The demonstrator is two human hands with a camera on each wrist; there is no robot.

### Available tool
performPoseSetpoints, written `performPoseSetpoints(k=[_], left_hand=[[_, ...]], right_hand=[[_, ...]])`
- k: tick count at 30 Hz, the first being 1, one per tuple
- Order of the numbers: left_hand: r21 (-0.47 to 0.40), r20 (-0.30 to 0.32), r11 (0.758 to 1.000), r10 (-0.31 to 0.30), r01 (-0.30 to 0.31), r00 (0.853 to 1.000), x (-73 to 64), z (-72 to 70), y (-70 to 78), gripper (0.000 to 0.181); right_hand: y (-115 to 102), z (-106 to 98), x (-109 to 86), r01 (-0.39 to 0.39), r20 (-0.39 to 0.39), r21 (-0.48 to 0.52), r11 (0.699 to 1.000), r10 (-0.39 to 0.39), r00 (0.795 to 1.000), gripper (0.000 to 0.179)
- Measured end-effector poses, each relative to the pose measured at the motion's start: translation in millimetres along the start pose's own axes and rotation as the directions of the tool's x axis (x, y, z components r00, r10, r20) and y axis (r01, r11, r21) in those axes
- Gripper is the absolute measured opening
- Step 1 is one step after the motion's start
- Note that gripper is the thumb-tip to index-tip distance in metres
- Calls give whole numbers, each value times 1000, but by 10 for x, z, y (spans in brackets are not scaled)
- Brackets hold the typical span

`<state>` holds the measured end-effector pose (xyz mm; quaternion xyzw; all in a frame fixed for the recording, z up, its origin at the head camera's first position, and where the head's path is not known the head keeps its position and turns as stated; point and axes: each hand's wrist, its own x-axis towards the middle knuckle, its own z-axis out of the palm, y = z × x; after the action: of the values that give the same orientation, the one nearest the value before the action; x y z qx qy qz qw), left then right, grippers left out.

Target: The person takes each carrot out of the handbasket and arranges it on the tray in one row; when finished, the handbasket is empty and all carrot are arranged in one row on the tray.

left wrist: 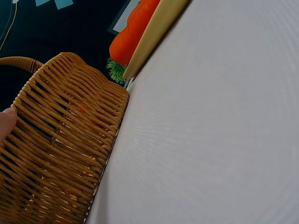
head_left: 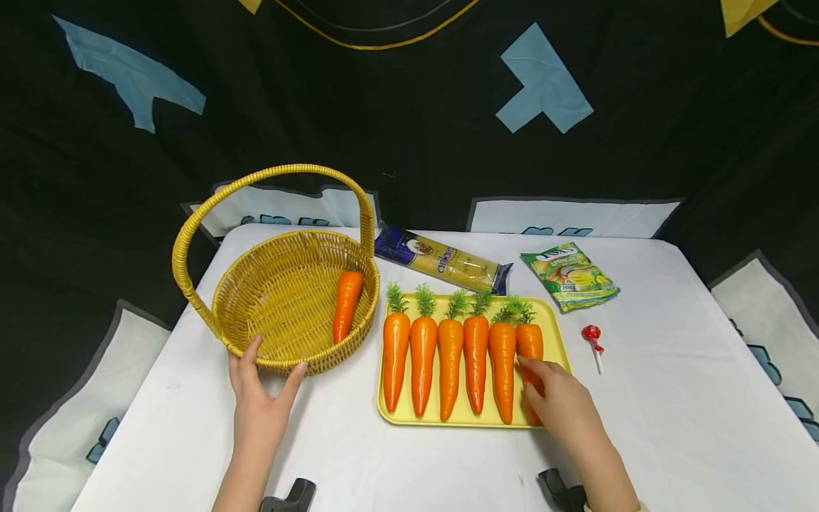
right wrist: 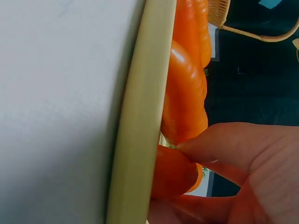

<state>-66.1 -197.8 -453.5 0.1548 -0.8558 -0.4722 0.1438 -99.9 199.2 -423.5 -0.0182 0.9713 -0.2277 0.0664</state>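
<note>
In the head view my left hand (head_left: 258, 405) is at the near side of a yellow wicker basket (head_left: 291, 242). Its fingers and thumb are spread and fairly straight, touching the rim; the left wrist view catches the thumb tip (left wrist: 7, 122) against the wicker. One toy carrot (head_left: 348, 306) lies inside the basket. On a pale yellow tray (head_left: 461, 424) several toy carrots with green tops lie side by side. My right hand (head_left: 566, 402) pinches the rightmost carrot (head_left: 530, 341) between thumb and fingers, low on its body, as the right wrist view (right wrist: 175, 172) also has it.
Behind the tray lies a pack of spaghetti (head_left: 448, 259). A green snack-like packet (head_left: 569, 277) and a red lollipop (head_left: 593, 338) are to its right. The basket's tall handle (head_left: 275, 171) arches up over it. White cloth covers the table (head_left: 672, 398).
</note>
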Motion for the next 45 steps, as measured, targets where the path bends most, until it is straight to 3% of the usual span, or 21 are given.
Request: performPoseSetpoints(k=[21, 31, 45], left_hand=[[6, -2, 1000, 6, -6, 1000, -3, -13, -7, 87], [8, -8, 1000, 18, -18, 1000, -5, -10, -13, 86], [7, -3, 1000, 19, -19, 1000, -3, -6, -9, 86]], right_hand=[[12, 26, -6, 13, 2, -1, 1000, -13, 1000, 47], [13, 13, -2, -25, 12, -21, 999, 25, 1000, 55], [-8, 43, 8, 36, -6, -21, 999, -36, 999, 54]])
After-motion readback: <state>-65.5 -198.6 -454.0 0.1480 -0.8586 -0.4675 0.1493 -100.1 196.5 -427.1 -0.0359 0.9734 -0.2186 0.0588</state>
